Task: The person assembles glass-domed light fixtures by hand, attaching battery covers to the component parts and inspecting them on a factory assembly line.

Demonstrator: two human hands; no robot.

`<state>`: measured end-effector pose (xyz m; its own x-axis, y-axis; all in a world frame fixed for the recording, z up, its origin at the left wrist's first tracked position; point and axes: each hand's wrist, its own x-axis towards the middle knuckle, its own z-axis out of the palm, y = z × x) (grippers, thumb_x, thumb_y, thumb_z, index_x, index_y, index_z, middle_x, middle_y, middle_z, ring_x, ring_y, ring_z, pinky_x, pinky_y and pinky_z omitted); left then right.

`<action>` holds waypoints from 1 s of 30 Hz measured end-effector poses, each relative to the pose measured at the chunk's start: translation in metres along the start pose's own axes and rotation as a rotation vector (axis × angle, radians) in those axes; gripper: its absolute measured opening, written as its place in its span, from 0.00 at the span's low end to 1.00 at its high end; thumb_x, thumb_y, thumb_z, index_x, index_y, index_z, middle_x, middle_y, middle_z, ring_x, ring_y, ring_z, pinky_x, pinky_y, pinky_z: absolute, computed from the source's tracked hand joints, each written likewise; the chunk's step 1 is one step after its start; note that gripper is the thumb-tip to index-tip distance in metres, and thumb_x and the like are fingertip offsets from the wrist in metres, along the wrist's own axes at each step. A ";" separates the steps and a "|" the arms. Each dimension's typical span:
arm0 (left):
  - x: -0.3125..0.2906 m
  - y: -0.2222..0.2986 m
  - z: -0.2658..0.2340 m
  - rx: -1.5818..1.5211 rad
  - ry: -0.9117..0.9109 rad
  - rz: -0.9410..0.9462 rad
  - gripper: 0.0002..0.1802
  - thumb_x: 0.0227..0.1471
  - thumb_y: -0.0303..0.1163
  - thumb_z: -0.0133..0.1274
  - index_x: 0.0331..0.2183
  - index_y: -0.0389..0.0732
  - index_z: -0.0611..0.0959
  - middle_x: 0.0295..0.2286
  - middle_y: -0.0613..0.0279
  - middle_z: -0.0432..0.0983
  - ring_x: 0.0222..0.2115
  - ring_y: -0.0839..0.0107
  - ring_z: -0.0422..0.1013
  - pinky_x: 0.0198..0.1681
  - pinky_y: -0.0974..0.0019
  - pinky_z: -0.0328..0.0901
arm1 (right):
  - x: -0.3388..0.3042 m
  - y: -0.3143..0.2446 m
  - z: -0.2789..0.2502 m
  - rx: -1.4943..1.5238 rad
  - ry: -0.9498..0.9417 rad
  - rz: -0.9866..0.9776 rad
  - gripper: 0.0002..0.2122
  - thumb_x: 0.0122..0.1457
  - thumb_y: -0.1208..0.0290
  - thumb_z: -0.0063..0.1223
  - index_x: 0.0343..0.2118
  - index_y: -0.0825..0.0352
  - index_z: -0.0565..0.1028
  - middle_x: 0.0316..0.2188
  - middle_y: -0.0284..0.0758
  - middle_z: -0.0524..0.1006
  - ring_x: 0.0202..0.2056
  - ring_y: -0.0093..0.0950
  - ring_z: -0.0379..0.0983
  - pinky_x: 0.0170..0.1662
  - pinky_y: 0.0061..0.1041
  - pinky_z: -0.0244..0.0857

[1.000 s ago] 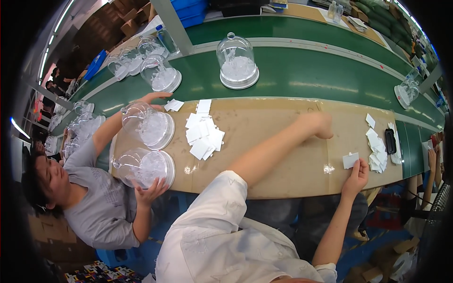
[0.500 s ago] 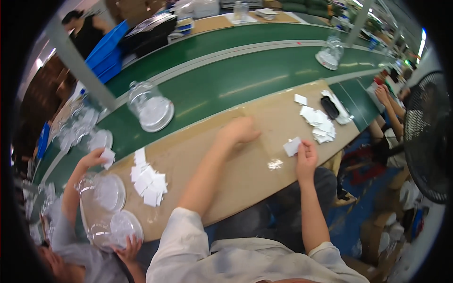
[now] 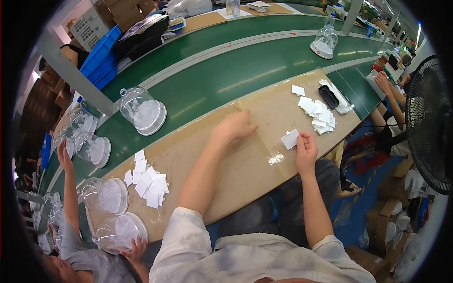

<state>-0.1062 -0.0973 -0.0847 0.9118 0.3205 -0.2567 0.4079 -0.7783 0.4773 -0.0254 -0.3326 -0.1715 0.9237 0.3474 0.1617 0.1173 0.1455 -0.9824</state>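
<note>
My right hand pinches a small white card above the right part of a brown cardboard sheet. Toward the sheet's far edge, my left hand reaches over a strip of clear tape. Its thumb and forefinger are apart, and I see nothing between them; the other fingertips are hidden underneath. Beyond my right hand lies a loose pile of white cards, with one single card apart from it.
A second card pile lies at the left. A co-worker's hand touches a clear dome with a white base. Another dome stands on the green conveyor. A black tray and a fan are at the right.
My right hand still holds the card, now turned slightly. My left hand stays near the tape, its fingers spread more. The co-worker's far hand has moved away from the left card pile, without its card.
</note>
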 end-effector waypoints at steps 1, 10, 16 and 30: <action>0.000 0.000 0.000 0.009 -0.006 0.008 0.29 0.50 0.45 0.50 0.48 0.34 0.71 0.44 0.44 0.73 0.46 0.52 0.69 0.48 0.55 0.65 | 0.000 0.000 0.000 -0.001 0.004 0.003 0.05 0.62 0.75 0.46 0.39 0.68 0.70 0.29 0.29 0.75 0.29 0.14 0.69 0.33 0.15 0.63; -0.001 0.005 -0.002 0.017 -0.014 -0.020 0.29 0.50 0.46 0.51 0.48 0.33 0.72 0.43 0.44 0.73 0.46 0.52 0.70 0.47 0.55 0.65 | 0.001 0.003 0.000 0.039 0.004 -0.004 0.05 0.62 0.76 0.46 0.39 0.68 0.69 0.28 0.29 0.76 0.29 0.14 0.69 0.33 0.15 0.64; -0.003 0.011 -0.010 0.019 -0.099 -0.080 0.36 0.50 0.48 0.50 0.56 0.37 0.66 0.52 0.45 0.66 0.53 0.54 0.64 0.55 0.59 0.60 | -0.001 -0.003 0.003 0.053 -0.015 -0.004 0.05 0.62 0.76 0.46 0.40 0.68 0.70 0.29 0.28 0.75 0.29 0.13 0.68 0.33 0.13 0.62; 0.002 0.008 -0.001 0.059 0.001 0.009 0.35 0.49 0.46 0.51 0.54 0.34 0.67 0.48 0.42 0.70 0.49 0.52 0.67 0.52 0.58 0.62 | 0.000 -0.006 0.000 0.059 -0.044 0.031 0.10 0.61 0.78 0.45 0.45 0.69 0.67 0.28 0.28 0.74 0.28 0.12 0.67 0.31 0.14 0.61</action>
<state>-0.1010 -0.1026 -0.0808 0.9155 0.3136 -0.2520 0.3962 -0.8115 0.4295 -0.0257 -0.3338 -0.1658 0.9095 0.3928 0.1361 0.0657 0.1875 -0.9801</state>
